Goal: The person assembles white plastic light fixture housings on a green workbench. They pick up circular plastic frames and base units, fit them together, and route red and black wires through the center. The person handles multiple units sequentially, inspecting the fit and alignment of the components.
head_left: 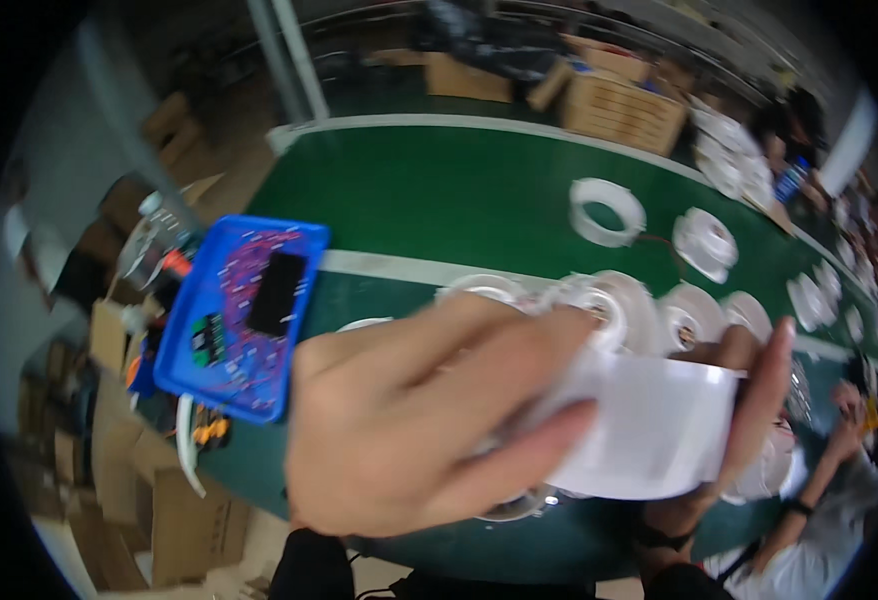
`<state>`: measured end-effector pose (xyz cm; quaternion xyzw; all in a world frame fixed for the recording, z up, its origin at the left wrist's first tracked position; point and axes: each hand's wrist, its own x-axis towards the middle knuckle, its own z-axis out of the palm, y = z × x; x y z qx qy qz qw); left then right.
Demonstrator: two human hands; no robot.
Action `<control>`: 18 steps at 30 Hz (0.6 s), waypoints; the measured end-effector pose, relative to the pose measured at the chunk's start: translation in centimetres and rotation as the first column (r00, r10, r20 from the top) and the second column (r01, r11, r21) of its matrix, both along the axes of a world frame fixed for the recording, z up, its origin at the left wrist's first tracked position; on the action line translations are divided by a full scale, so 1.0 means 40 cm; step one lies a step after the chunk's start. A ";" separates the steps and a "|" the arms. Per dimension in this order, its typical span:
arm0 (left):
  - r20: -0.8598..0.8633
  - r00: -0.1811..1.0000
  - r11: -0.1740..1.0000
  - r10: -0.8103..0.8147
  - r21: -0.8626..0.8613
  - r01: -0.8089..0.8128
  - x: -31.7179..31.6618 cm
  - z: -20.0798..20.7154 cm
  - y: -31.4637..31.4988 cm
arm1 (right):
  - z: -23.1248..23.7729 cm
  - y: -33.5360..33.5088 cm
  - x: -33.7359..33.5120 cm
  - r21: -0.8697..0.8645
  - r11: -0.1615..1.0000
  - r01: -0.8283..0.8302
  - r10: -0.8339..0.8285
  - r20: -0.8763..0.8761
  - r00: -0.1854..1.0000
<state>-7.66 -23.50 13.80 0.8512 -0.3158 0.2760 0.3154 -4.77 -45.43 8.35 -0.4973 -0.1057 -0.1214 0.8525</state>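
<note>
A white, round-walled plastic housing point(649, 430) is held up close in the middle of the view. My left hand point(409, 410), blurred by motion, closes on its left side, with the thumb and forefinger at the edge. My right hand point(759, 395) wraps the right side, fingers along the wall and the palm hidden behind it. Just beyond, a row of white round lamp housings point(689, 318) stands on the green table point(439, 180), partly covered by my hands.
On the left, a blue tray point(289, 385) holds red wires, a black block and green circuit boards. Farther off lie a white ring point(607, 212) and another white housing point(705, 244). A person's arm point(824, 465) reaches in at right. Cardboard boxes point(194, 520) stand at lower left.
</note>
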 end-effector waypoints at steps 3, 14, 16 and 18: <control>-0.078 0.989 0.989 -0.123 -0.088 0.116 -0.005 -0.014 0.031 | 0.021 0.048 -0.018 -0.060 0.983 0.176 -0.182 -0.114 0.977; -0.103 0.967 0.968 -0.233 -0.118 0.221 0.017 -0.029 0.032 | 0.030 0.077 0.001 -0.193 0.940 0.280 -0.307 -0.128 0.943; -0.129 0.945 0.954 -0.300 -0.053 0.295 0.032 -0.031 0.058 | 0.029 0.040 0.009 -0.186 0.980 0.069 -0.075 -0.024 0.997; -0.160 0.947 0.959 -0.279 -0.087 0.268 0.057 -0.032 0.107 | -0.004 0.031 0.041 -0.270 0.954 0.132 -0.082 0.188 0.979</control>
